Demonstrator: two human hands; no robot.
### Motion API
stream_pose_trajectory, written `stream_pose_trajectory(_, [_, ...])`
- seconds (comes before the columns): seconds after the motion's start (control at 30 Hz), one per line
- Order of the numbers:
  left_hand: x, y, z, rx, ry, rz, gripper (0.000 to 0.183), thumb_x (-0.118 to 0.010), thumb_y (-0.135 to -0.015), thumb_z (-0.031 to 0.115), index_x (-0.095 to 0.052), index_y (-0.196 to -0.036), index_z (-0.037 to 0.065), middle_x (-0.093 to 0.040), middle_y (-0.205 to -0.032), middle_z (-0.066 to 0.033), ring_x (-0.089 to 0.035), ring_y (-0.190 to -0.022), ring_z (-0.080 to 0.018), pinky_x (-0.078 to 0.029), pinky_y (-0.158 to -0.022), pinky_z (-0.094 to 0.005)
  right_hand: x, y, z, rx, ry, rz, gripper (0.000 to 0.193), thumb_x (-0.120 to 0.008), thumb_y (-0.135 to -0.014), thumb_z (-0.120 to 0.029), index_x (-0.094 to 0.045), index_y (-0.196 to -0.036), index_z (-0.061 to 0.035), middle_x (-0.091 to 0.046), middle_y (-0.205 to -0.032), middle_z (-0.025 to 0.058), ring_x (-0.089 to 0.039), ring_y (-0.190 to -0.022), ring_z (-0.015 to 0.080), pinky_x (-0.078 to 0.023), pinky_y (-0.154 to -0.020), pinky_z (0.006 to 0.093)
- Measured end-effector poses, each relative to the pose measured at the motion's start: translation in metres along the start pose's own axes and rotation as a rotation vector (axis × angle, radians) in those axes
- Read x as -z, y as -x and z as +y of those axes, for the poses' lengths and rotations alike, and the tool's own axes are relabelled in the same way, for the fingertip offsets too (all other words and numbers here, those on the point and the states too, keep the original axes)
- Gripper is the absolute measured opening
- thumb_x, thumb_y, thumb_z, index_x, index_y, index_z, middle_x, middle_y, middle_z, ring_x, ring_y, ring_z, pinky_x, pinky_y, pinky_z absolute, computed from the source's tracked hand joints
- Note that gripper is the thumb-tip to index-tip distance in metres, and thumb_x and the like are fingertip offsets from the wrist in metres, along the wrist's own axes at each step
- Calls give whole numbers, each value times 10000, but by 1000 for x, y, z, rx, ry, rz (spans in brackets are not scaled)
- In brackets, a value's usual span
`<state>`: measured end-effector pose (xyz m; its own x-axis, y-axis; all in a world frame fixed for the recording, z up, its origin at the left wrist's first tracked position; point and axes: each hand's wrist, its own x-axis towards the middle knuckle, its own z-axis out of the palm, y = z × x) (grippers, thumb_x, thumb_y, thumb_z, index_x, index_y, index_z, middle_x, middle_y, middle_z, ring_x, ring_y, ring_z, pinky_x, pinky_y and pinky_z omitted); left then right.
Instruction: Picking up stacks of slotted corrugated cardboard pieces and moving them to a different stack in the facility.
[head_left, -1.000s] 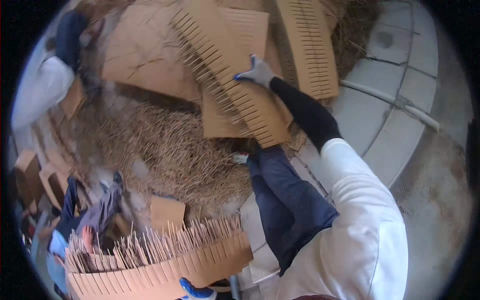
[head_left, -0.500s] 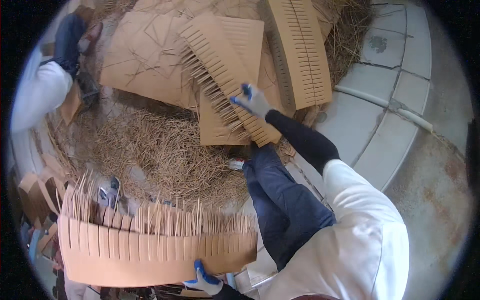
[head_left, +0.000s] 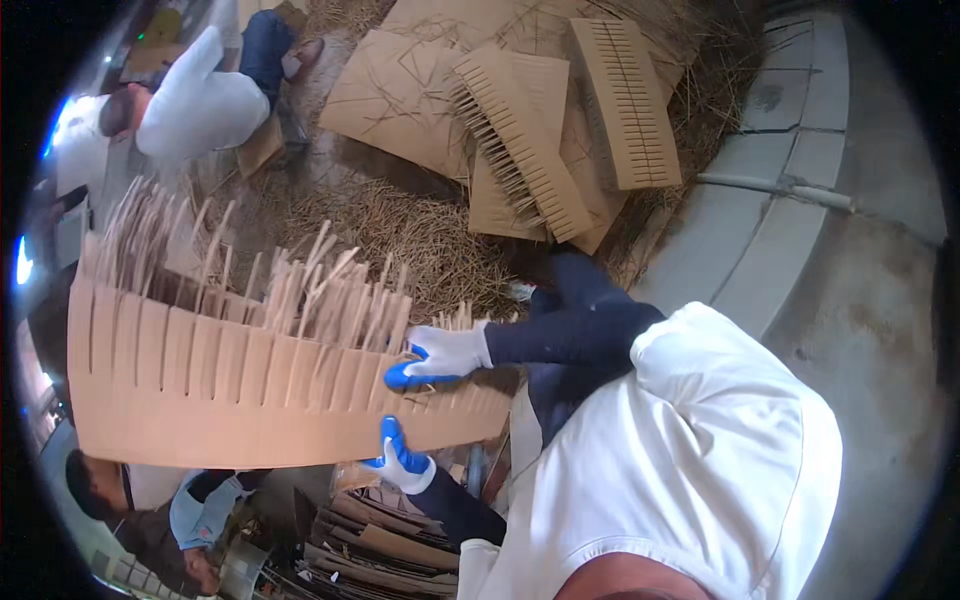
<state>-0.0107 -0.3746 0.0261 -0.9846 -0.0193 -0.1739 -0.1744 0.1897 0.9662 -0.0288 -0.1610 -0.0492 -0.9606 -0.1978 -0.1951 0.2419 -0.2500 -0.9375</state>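
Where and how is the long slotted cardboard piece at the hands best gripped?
The cardboard piece is probably best gripped by its lower border, from the picture's lower side, as the left hand does: that band is uncut, while thin strips jut from the slotted upper edge.

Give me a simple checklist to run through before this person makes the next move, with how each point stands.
1. Left-hand grip holds the lower edge of the slotted cardboard panel: ok.
2. Right-hand grip is at the panel's slotted upper edge: ok.
3. Right-hand grip is closed firmly on something: cannot tell; the glove hides it.
4. Thin strips stand evenly along that edge: not ok; they lean at various angles and heights.
5. The second slotted panel lies clear of both hands, on the cardboard pile: ok.
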Motion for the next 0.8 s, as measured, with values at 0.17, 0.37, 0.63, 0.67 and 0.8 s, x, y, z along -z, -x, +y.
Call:
stream_pose_trajectory(0.17, [65,21,-5,-156,62,47,467,-563,-869,30,-433,-1311,-50,-577,-1152,-156,-586,-949,-206,-500,-831,-344,-66,-1,-25,306,303,157,671,-626,-810,-612,-539,-644,32,-557,-641,247,-566,-629,413,-432,-581,467])
stream_pose_trajectory(0.37, [82,45,37,-294,72,63,375,-513,-935,143,-517,-1241,-74,-556,-1253,-199,-571,-1110,-252,-442,-1010,-423,-115,38,-64,379,-2,110,636,-692,-829,-416,-481,-1214,43,-611,-1048,203,-599,-958,291,-473,-845,401])
stream_pose_trajectory(0.63, [170,83,24,-422,153,341,295,-521,-935,57,-548,-1203,-63,-602,-1158,-186,-608,-981,-239,-498,-894,-390,-101,52,-18,76,66,92,453,-580,-961,-267,-477,-1355,-67,-572,-1269,104,-542,-1150,161,-434,-996,311])
stream_pose_trajectory(0.67, [161,77,36,-501,57,426,281,-523,-936,66,-564,-1184,-60,-610,-1149,-184,-613,-967,-241,-497,-892,-395,-94,49,-11,73,200,12,456,-583,-959,-260,-478,-1353,-56,-577,-1276,101,-527,-1184,170,-413,-1018,318])
stream_pose_trajectory(0.8, [188,76,50,-617,26,494,330,-577,-900,3,-564,-1226,-45,-628,-1128,-163,-630,-982,-239,-515,-894,-349,-113,62,-50,354,411,-116,881,-808,-718,-439,-428,-1374,9,-454,-1390,214,-440,-1305,307,-363,-1068,380])
